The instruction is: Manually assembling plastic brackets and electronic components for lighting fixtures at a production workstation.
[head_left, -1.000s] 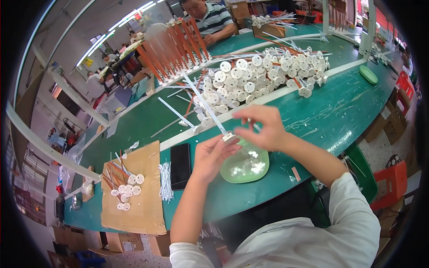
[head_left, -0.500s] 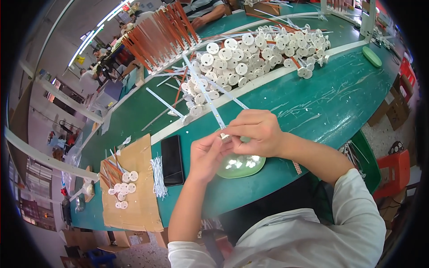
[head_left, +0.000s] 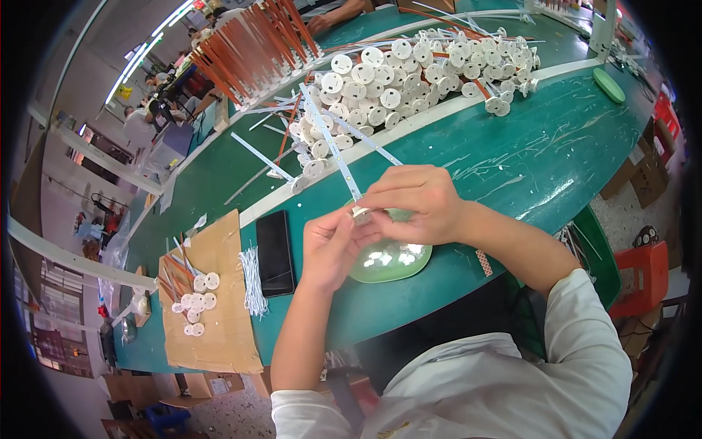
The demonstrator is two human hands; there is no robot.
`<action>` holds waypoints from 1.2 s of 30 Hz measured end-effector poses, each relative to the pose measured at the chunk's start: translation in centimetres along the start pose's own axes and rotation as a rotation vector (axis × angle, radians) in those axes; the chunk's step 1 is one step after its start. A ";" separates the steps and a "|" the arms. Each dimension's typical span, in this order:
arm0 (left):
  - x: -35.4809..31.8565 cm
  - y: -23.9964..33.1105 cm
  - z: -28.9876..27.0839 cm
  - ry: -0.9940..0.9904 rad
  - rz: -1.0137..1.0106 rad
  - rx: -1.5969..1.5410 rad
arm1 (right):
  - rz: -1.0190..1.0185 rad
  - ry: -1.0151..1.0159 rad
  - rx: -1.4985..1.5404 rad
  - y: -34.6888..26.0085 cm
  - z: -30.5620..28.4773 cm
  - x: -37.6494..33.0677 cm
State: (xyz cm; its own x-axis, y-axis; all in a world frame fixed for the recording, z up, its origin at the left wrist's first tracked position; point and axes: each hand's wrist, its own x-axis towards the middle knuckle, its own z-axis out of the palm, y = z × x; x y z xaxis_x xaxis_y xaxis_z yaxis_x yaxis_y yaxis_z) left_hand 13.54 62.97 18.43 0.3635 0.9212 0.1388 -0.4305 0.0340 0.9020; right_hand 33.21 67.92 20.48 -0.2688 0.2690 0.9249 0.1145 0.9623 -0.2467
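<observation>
A narrow pale LED strip [head_left: 335, 155] with small yellowish dots slants up and away from my hands. Its lower end meets a small white cap [head_left: 360, 212], mostly hidden by fingers. My left hand [head_left: 329, 245] is closed round the cap from the left and below. From the right, my right hand [head_left: 420, 203] pinches at the joint between strip and cap; its fingertips partly hide the contact. Just below both hands lies a green oval dish [head_left: 391, 269] with bright white patches, either bits or glints.
Beyond the white rail lies a heap of white round caps [head_left: 380, 88], with strips among them. Brown strips [head_left: 252, 55] stand upright in rows at the far left. On the left are a phone [head_left: 274, 252], white wires [head_left: 253, 282] and cardboard [head_left: 219, 336] bearing several caps. A red stool [head_left: 640, 278] stands right.
The whole scene has shifted slightly up and left in view. Both hands keep their hold on the cap and strip; the right fingers have moved slightly around the joint.
</observation>
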 end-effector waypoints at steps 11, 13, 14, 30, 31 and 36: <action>0.2 -0.2 0.5 -0.003 0.019 -0.017 | 0.050 0.039 -0.065 -0.4 0.3 -0.6; 0.3 -0.1 0.5 -0.004 0.015 -0.023 | 0.027 0.055 -0.038 -0.2 0.3 -0.4; 0.2 -0.1 0.6 -0.002 0.018 -0.022 | 0.025 0.054 -0.035 -0.4 0.4 -0.3; -0.3 -0.3 0.2 -0.002 0.011 -0.060 | 0.078 -0.024 0.071 -0.7 -0.3 0.0; -0.2 -0.4 0.1 0.011 0.006 -0.032 | 0.078 -0.049 0.079 -0.7 -0.4 -0.1; 0.1 0.2 -0.3 0.022 0.139 0.041 | 0.134 -0.036 -0.015 -0.5 -0.1 -0.1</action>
State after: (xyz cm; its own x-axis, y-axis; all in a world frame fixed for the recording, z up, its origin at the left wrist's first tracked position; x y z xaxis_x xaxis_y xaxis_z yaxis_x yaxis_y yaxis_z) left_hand 13.25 63.22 18.53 0.2848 0.9241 0.2548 -0.4412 -0.1096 0.8907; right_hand 33.23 67.38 20.53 -0.2846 0.3963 0.8729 0.1654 0.9172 -0.3625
